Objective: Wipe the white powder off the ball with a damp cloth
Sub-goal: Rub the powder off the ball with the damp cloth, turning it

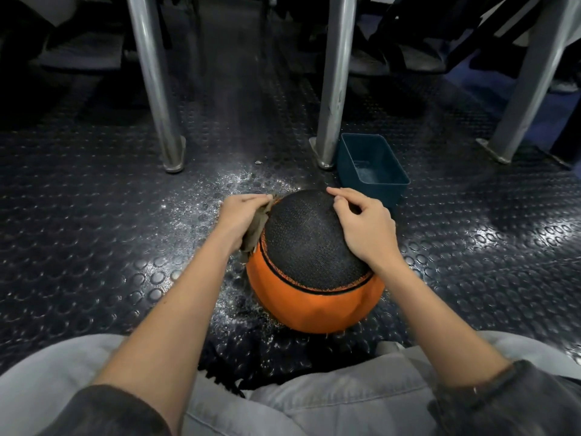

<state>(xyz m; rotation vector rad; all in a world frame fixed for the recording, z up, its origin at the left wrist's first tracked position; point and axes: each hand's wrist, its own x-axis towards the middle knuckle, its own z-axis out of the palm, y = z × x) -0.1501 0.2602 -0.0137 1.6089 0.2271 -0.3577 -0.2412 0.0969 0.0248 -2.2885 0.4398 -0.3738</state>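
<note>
- Head view: the ball [314, 272], orange with a black mesh-textured top panel, sits on the studded floor [94, 215] just in front of the person's knees.
- The left hand [240, 215] grips a brownish cloth [256, 228] and presses it to the ball's left side.
- The right hand [364, 228] holds nothing. Its bent fingers rest on the upper right of the ball.
- White powder [220, 196] speckles the floor around the ball; little shows on the ball itself.
- The ball will probably roll freely, so it needs bracing from the top or the far side.
- The orange skin creases slightly, so it looks soft. The mesh should give grip, though damp fabric may slide.
- A blue tub [371, 165] stands near, beyond the ball.
</note>
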